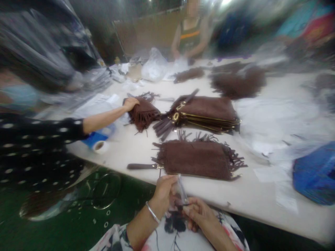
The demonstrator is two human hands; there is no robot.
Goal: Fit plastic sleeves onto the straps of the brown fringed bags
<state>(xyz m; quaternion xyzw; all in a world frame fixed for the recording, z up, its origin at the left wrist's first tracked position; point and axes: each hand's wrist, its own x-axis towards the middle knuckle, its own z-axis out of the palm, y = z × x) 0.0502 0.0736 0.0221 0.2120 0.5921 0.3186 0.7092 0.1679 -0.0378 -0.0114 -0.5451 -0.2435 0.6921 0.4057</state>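
Near the table's front edge, my left hand (165,192) has its fingers closed on a small clear plastic piece (182,190), which rises between my hands. My right hand (195,213) pinches a small dark item (180,205) at the lower end of the plastic; its details are blurred. Just beyond my hands a brown fringed pouch (196,158) lies flat, its wrist strap (140,166) pointing left. Behind it sits a stack of brown pouches (209,111) with gold zippers and clasps.
At the left, a co-worker's hand (131,104) rests on a brown fringed piece (143,113). A tape roll (100,147) is nearby. Plastic sheets (285,122) and a blue bundle (314,174) lie right. Another person (190,38) stands across the table (117,153).
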